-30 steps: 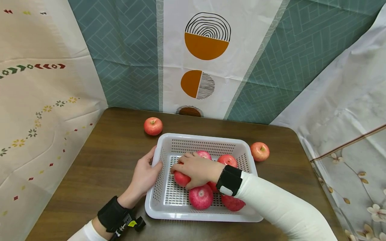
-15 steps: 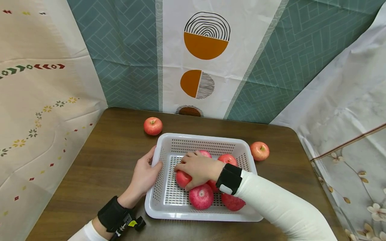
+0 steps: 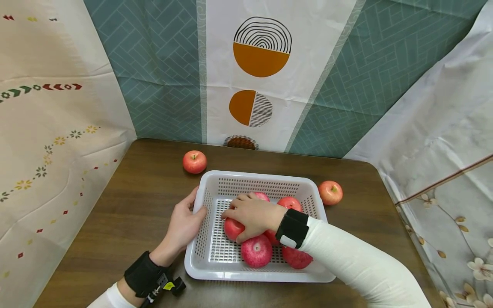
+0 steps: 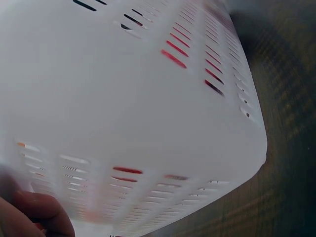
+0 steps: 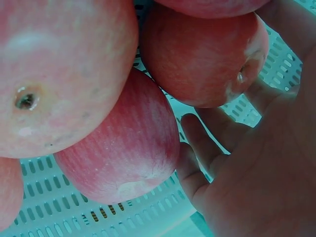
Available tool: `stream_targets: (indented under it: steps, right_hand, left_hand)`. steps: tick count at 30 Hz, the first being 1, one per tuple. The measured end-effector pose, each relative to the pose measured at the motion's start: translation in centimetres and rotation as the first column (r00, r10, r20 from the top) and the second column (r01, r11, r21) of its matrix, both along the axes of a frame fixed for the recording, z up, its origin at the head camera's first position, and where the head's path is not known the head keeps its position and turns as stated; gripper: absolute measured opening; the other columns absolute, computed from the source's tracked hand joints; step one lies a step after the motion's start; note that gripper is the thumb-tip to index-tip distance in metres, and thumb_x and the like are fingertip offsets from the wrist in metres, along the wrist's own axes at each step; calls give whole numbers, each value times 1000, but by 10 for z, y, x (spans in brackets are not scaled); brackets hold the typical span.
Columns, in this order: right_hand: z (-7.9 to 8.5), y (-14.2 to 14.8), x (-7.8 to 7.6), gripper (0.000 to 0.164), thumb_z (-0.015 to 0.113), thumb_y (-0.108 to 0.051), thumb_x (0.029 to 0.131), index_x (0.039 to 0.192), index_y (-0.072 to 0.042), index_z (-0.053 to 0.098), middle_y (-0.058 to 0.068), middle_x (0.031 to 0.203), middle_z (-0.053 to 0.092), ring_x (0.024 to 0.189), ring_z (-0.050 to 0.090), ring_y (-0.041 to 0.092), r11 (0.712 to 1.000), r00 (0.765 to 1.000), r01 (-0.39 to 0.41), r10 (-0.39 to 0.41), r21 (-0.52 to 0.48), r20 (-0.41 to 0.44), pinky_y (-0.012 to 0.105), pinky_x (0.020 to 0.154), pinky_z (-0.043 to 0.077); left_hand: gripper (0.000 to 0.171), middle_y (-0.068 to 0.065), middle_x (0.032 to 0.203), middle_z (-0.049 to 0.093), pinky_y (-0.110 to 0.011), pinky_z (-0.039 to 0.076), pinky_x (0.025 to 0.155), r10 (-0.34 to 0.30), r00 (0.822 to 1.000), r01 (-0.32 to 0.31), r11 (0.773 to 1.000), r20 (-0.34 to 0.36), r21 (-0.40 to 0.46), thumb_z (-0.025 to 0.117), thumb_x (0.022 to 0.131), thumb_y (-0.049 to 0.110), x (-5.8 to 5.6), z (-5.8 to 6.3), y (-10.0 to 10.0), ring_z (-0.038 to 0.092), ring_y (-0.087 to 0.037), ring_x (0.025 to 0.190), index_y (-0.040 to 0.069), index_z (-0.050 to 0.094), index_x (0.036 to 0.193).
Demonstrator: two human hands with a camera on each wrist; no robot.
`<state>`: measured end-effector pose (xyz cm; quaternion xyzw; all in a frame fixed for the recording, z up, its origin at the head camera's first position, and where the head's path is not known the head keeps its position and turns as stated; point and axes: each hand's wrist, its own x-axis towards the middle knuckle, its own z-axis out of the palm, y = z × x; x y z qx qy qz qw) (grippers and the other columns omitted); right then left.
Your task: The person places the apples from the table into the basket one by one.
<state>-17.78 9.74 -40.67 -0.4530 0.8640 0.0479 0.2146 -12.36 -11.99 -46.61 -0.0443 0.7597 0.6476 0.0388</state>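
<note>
Counting eight apples: six are showing in one white plastic basket [image 3: 262,276], two are sitting outside it. The left hand [image 3: 186,224] is pinching the basket's left rim, thumb lying over the edge. The right hand [image 3: 256,216] is reaching inside, fingers and thumb curving round a red apple [image 3: 232,231]; five other apples [image 3: 256,252] are crowding about it, some partly hidden by that hand and wrist. A far-left apple [image 3: 194,162] is resting beyond the basket's far left corner; a right-side apple [image 3: 330,193] is lying just beside its right wall. The brown, wood-grained counter [image 3: 146,205] is carrying everything. Three printed cloths are hanging round it: a teal-and-white backdrop [image 3: 165,64], a cream cloth [image 3: 57,111] at left, a white floral cloth [image 3: 435,137] at right. Basket walls are curving at the corners, slotted throughout; apple skins are looking smooth, finely streaked.
</note>
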Motion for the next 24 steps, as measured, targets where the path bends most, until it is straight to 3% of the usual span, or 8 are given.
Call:
stream_targets:
  steps: [24]
  right_hand:
    - [2,6,2,75,79,-52,93,160,-33,50,1,156,53,146,44,23,996,1000,-24,24,-91,4,50,119,41]
  left_hand:
    - [69,-23,159,49,-59,58,91,-13,1000,13,1000,-10,18,59,104,3,-1,-2,-1,60,-43,131,4,32,167]
